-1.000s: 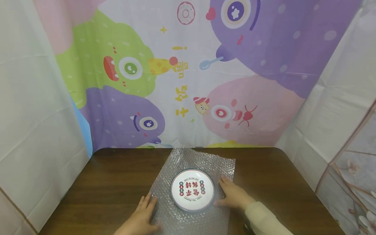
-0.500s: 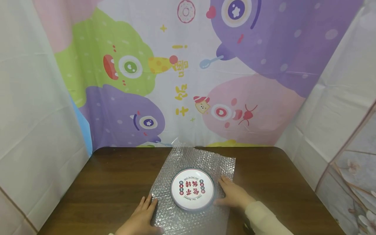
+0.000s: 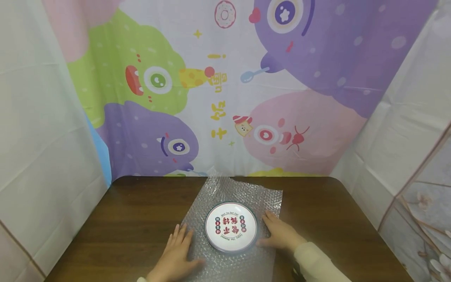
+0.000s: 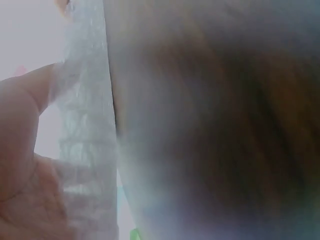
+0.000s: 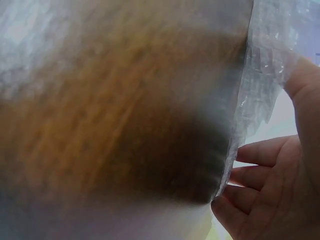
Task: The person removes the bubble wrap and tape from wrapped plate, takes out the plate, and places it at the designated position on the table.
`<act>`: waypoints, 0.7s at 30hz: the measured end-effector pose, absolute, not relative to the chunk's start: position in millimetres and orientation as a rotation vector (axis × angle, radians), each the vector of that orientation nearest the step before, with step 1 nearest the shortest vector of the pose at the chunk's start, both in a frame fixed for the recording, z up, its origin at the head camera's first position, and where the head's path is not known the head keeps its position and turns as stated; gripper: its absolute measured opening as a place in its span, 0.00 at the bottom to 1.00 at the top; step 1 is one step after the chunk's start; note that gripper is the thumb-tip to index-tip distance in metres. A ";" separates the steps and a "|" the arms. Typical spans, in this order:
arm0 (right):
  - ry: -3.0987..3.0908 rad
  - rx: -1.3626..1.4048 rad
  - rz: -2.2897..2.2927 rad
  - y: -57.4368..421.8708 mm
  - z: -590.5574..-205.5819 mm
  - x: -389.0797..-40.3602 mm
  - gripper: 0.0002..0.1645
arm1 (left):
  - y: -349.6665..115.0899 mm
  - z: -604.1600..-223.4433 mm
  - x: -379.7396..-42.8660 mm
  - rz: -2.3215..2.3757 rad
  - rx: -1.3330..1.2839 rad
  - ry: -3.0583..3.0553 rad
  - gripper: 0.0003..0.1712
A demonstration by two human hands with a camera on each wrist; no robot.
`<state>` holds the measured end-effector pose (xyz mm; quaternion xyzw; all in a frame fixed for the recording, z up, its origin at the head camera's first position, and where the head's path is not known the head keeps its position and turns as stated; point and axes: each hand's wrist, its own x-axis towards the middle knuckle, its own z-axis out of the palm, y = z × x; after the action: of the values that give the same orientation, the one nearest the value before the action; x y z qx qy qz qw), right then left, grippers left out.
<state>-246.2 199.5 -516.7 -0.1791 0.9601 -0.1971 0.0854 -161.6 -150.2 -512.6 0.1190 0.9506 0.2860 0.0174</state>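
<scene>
A round white plate [image 3: 231, 227] with a dark rim and red characters sits face up on a sheet of clear bubble wrap [image 3: 234, 270]. My left hand [image 3: 175, 252] rests on the wrap's left edge, fingers straight and thumb spread toward the plate. On the other side, my right hand [image 3: 280, 233] touches the wrap's right edge, its thumb and fingers extended close to the plate's rim. Wrap edges also show in both wrist views: the left wrist view has bubble wrap [image 4: 87, 125] in front of the hand, and the right wrist view has fingertips [image 5: 220, 202] along the edge.
Everything lies on a dark wooden table [image 3: 134, 219]. Behind it hangs a curtain [image 3: 215, 156] printed with cartoon monsters, and the wrap's far end reaches the table's back edge. Pale fabric walls [image 3: 46, 137] stand on both sides. A small dark object [image 3: 297, 271] shows beneath the right sleeve.
My left hand has shifted slightly up and to the right, farther onto the bubble wrap. The right hand and the plate have stayed in place.
</scene>
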 end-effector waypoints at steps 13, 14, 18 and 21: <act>2.856 -0.532 -0.601 198.7 -517.7 -244.8 0.65 | -138.4 -519.9 -170.7 0.879 0.389 2.821 0.61; 2.856 -0.529 -0.603 198.7 -518.0 -244.9 0.65 | -138.3 -519.7 -170.5 0.871 0.391 2.815 0.61; 2.864 -0.529 -0.604 199.2 -519.0 -245.4 0.65 | -137.3 -520.4 -170.1 0.857 0.398 2.815 0.62; 2.863 -0.531 -0.618 200.5 -519.5 -246.2 0.65 | -136.2 -521.1 -169.9 0.851 0.401 2.826 0.62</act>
<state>-246.2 200.5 -519.5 -0.1777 0.9585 -0.2070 0.0826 -169.9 -136.2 -521.1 0.1341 0.9457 0.2848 0.0815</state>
